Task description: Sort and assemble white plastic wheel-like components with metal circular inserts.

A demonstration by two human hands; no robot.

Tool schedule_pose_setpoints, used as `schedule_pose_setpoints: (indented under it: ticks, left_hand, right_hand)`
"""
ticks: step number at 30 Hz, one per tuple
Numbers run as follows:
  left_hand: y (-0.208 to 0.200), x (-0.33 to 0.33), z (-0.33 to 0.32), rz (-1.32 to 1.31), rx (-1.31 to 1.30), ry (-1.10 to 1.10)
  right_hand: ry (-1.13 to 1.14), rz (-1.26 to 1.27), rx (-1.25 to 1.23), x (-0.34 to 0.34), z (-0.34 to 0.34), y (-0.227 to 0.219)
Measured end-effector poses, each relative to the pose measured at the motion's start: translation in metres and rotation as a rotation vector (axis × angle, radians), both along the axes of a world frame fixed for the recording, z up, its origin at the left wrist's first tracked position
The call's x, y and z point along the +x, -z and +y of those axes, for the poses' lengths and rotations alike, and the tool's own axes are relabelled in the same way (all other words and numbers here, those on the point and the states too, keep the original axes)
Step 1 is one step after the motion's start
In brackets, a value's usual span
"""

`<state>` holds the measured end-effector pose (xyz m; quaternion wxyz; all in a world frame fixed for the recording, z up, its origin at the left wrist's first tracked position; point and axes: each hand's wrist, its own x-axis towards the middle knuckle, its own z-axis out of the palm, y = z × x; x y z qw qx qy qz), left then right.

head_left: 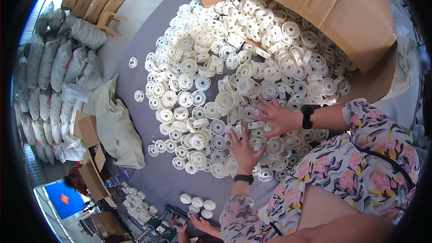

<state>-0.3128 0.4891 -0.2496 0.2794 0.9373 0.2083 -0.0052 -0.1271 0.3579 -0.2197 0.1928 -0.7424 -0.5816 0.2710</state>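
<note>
A large heap of white, round plastic parts (189, 66), like small spoked reels, covers the grey table (139, 58). My left hand (245, 154) rests on the near side of the heap, fingers spread, with a black band at its wrist. A little farther right, my right hand (281, 118) also lies with fingers stretched over the parts, a black watch (308, 116) on that wrist. Both palms face down and touch parts; neither hand grips one. A few parts under the palms are hidden.
A big open cardboard box (310, 0) leans over the heap's far right. Stacked sacks (49, 63) and a full pale sack (118, 128) stand at left. At the bottom, a co-worker's hands (203, 225) are beside a small machine (168, 220), near more white parts (139, 204).
</note>
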Motion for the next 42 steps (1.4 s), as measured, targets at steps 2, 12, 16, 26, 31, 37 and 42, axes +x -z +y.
schedule_pose_setpoints:
  ticks: [2,12,16,26,31,37,42]
  left_hand:
    - [0.004,0.008,0.000,-0.017,0.006,0.009]
    - [0.015,0.132,0.150,0.000,0.283,0.012]
    - [0.028,0.166,0.214,-0.069,0.377,0.021]
    - [0.058,0.085,0.266,0.072,0.220,-0.113]
    - [0.057,0.014,0.228,0.325,0.176,-0.270]
    - [0.013,0.008,0.080,-0.009,0.143,-0.056]
    - [0.022,-0.012,0.054,0.067,0.210,0.082]
  right_hand:
    - [0.029,-0.129,0.076,0.011,0.029,0.011]
    - [-0.040,-0.571,0.327,0.110,0.187,0.034]
    - [0.061,-0.679,0.256,0.163,0.241,0.018]
    - [0.182,-0.523,0.026,0.154,0.245,0.048]
    - [0.002,-0.322,-0.129,0.091,0.221,0.037]
    - [0.167,-0.217,0.051,0.036,0.107,0.000]
    - [0.140,-0.267,-0.134,-0.008,-0.032,-0.038]
